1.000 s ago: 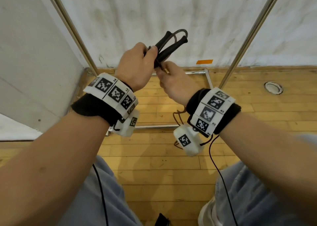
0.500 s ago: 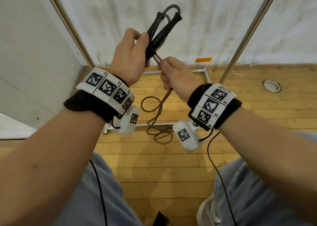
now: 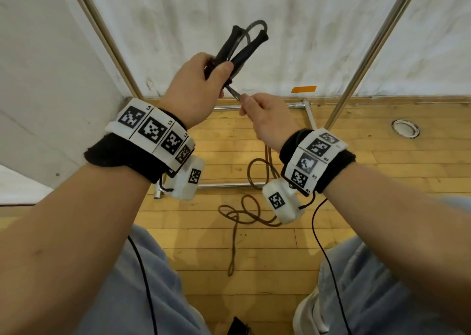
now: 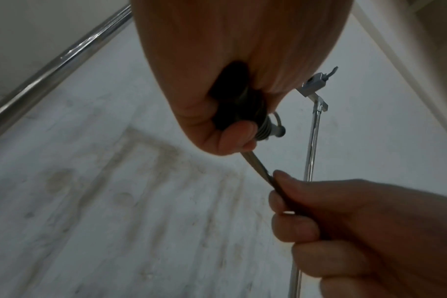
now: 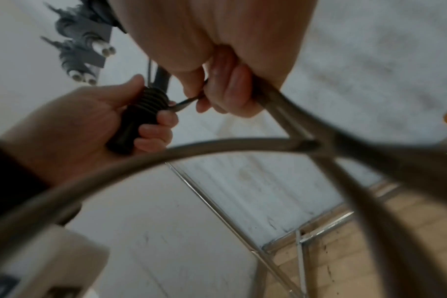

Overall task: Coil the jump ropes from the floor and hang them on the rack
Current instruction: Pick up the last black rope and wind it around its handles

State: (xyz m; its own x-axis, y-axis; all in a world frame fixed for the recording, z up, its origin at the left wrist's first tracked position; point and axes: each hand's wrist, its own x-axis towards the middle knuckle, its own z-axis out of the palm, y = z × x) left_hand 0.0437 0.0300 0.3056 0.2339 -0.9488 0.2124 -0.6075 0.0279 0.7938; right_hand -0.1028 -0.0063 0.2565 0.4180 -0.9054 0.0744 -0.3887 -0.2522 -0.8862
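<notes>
While the left hand is curling its fingers and thumb around the two black handles of the jump rope, it is holding them raised in the upper middle of the head view, their free ends pointing up and to the right with a small loop of cord arching between them. Just below and to the right, the right hand is closing its fingers around the doubled cord where it is leaving the handles; the left wrist view is showing the fingers curled and stacked one under another, with the thumb pressing the strands against the forefinger. In the right wrist view the ribbed end of a handle is sitting inside the left hand's grip, and the cord is sweeping in a blurred arc across the middle of the frame.

From the right hand, the rope is hanging down the centre of the head view and lying in loose loops on the wooden floor at lower centre, between the person's knees. Behind the hands, the metal rack is standing against the white wall, its poles slanting up toward both top corners and its base bars lying on the floor. An orange tag is sitting low on the wall, right of centre.
</notes>
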